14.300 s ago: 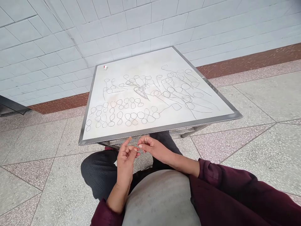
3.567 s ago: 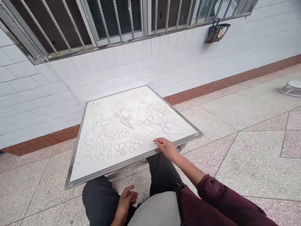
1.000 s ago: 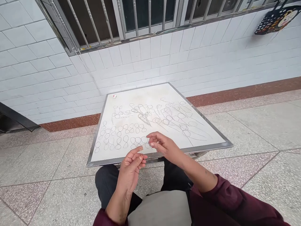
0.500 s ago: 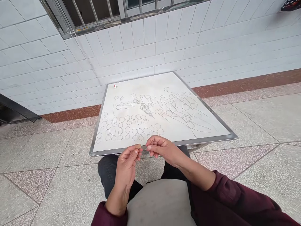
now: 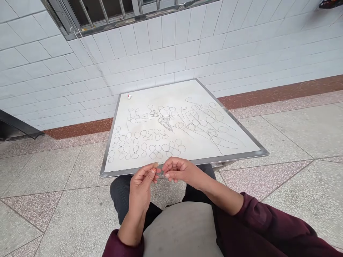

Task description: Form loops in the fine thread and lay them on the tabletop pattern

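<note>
Head view: pinching a thin wire (image 5: 160, 174) with the fingertip grip of left hand (image 5: 140, 185) and right hand (image 5: 182, 171). Held across the narrow gap between both, near the desk (image 5: 166, 90).

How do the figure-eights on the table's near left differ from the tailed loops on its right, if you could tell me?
The figure-eights each show two rounded loops, while the tailed loops mostly have one loop and a long loose tail. The figure-eights lie in rough rows; the tailed loops overlap in a loose spread. Both are thin and dark, and lie on the white tabletop.
</note>
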